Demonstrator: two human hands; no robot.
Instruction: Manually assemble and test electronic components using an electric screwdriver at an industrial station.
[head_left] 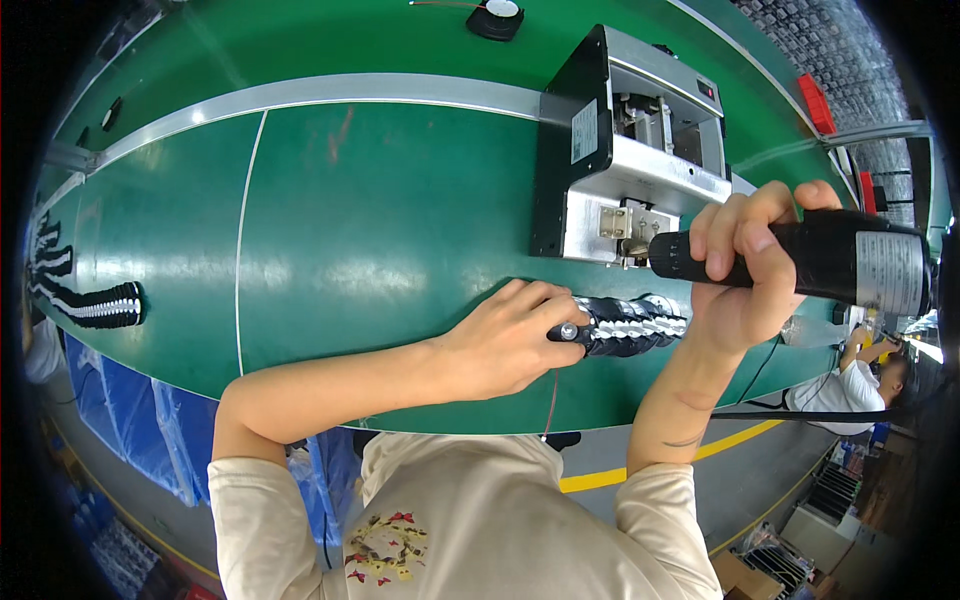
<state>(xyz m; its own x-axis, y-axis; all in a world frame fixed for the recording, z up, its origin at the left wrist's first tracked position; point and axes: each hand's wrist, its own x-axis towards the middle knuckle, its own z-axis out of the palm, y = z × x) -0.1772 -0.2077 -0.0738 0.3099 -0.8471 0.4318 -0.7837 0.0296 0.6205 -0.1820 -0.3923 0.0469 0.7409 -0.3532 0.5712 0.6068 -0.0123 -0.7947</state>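
My right hand is wrapped round a black electric screwdriver, held nearly level. Its nose points left, at the metal pick-up point on the front of a screw feeder; whether the tip touches it I cannot tell. On the table, my left hand is closed on a small black part with a round metal piece on it. A thin red wire hangs below that hand. Right beside it lies a row of nested black-and-silver parts, running toward my right wrist.
More rows of black-and-silver parts lie at the far left. A black part with a white disc sits beyond the metal rail. A red bin stands at the back right. Another person works at the right.
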